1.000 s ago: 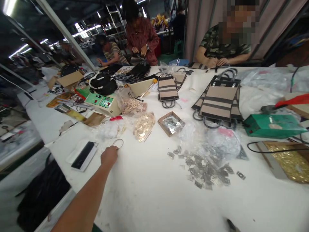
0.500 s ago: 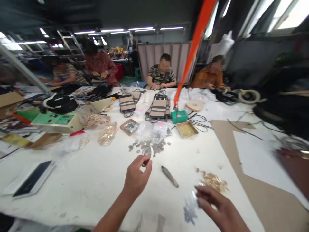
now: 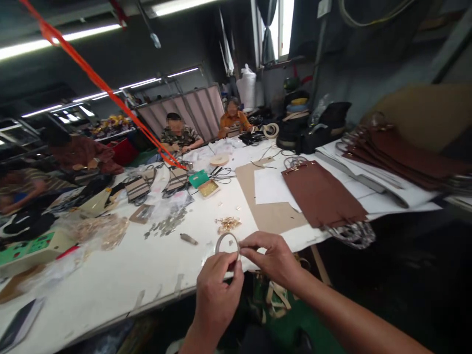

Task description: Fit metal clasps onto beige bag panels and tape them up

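My left hand [image 3: 220, 285] holds a thin, pale ring that looks like a nearly used-up roll of tape [image 3: 221, 239], upright between thumb and fingers. Thumb and forefinger of my right hand [image 3: 271, 253] are closed at the ring's right edge; the bit they pinch is too small to make out. Both hands are above the table's front edge. Just beyond the roll lies a heap of small gold-coloured metal pieces [image 3: 228, 224]. A short grey tool handle or pen-like piece [image 3: 189, 239] rests to the left of it.
Grey metal pieces [image 3: 167, 223] are scattered left of centre, near an open box of gold pieces [image 3: 208, 189]. A brown bag panel with handles [image 3: 322, 191] lies at right. An orange strap [image 3: 106, 91] hangs across the view. Several people sit or stand across the table.
The view has swung to the right. My right hand has come from beside the gold pieces to the tape roll, its fingers now closed at the edge. My left hand still holds the roll.
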### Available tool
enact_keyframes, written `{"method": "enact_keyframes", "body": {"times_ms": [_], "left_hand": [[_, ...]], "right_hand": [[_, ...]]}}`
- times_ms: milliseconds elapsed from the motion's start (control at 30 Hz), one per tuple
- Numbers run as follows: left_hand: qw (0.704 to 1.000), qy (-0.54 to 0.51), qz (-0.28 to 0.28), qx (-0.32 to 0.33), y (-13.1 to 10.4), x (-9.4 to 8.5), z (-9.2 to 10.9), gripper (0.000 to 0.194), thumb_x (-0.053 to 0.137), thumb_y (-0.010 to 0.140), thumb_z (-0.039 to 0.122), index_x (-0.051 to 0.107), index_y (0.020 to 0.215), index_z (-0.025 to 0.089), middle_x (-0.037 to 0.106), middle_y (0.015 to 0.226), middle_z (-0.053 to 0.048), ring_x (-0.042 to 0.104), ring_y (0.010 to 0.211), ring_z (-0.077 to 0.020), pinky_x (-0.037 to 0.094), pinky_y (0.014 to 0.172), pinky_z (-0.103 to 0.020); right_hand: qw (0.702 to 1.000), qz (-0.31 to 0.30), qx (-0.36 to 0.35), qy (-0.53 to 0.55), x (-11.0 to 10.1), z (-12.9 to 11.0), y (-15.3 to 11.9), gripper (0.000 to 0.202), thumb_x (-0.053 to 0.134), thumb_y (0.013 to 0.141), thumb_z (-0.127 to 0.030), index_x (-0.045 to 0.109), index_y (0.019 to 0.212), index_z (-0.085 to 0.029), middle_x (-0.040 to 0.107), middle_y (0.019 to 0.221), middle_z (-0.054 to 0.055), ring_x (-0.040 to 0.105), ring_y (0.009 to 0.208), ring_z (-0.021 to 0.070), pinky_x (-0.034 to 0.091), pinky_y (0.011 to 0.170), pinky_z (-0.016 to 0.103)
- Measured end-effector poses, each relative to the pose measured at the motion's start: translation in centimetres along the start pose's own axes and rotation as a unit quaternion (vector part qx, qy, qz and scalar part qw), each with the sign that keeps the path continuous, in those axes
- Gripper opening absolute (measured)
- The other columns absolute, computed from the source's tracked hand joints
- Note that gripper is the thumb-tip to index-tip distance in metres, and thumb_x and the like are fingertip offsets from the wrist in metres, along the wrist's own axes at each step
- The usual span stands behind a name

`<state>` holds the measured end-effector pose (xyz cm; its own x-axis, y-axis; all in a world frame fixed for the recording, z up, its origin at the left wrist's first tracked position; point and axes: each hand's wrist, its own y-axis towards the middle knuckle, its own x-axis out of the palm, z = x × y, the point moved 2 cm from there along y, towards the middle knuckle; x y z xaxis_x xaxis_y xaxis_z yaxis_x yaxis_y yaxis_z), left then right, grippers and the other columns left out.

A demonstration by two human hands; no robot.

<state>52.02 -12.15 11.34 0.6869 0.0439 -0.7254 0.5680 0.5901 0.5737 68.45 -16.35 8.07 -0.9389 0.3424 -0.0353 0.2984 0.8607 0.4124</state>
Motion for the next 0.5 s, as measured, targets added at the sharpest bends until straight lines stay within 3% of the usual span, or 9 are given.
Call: {"method": "enact_keyframes", "body": {"times_ms": [133,267,333,400,500], "left_hand": [[0.996,-0.057,-0.062,-0.023,-2.6,4.4,3.5,0.013,0.058,0.093,0.026,0.071,0.097,0.026,0.074,0.087,-0.004,0.070,0.081,-0.0202,0.058,0.076,-0.031],[0.967,-0.161,-0.174,-0.096,-6.0,11.1,4.9,0.019,0.065,0.088,0.032,0.075,0.105,0.032,0.078,0.097,-0.004,0.074,0.085,-0.0229,0.061,0.080,-0.030],[0.946,-0.202,-0.219,-0.128,-7.5,14.2,6.1,0.031,0.067,0.086,0.032,0.073,0.117,0.033,0.079,0.107,-0.004,0.076,0.091,-0.0235,0.062,0.084,-0.030],[0.931,-0.226,-0.251,-0.136,-8.3,16.6,8.2,0.041,0.065,0.086,0.029,0.070,0.127,0.032,0.076,0.119,-0.004,0.075,0.103,-0.0238,0.060,0.093,-0.031],[0.914,-0.248,-0.287,-0.139,-8.4,19.5,12.2,0.038,0.058,0.089,0.025,0.072,0.124,0.027,0.075,0.121,-0.007,0.071,0.113,-0.0237,0.056,0.099,-0.032]], "right_hand": [[0.997,0.011,0.055,-0.052,-4.9,0.0,-5.0,0.008,0.070,0.088,-0.019,0.076,0.083,-0.019,0.073,0.080,-0.001,0.067,0.076,0.0129,0.048,0.073,0.022],[0.976,0.028,0.120,-0.177,-9.5,1.2,-11.0,0.010,0.067,0.086,-0.013,0.072,0.083,-0.020,0.071,0.081,-0.002,0.065,0.077,0.0127,0.044,0.070,0.021],[0.966,0.024,0.145,-0.212,-11.6,1.8,-13.7,0.010,0.065,0.086,-0.013,0.072,0.084,-0.021,0.071,0.083,-0.002,0.065,0.078,0.0129,0.044,0.071,0.021],[0.959,0.013,0.170,-0.226,-13.9,2.1,-15.9,0.010,0.064,0.086,-0.013,0.071,0.085,-0.021,0.072,0.085,-0.001,0.065,0.080,0.0133,0.044,0.073,0.021],[0.954,-0.008,0.202,-0.220,-18.0,2.7,-17.9,0.012,0.062,0.088,-0.014,0.071,0.085,-0.020,0.073,0.086,0.000,0.066,0.081,0.0137,0.045,0.075,0.022]]}}
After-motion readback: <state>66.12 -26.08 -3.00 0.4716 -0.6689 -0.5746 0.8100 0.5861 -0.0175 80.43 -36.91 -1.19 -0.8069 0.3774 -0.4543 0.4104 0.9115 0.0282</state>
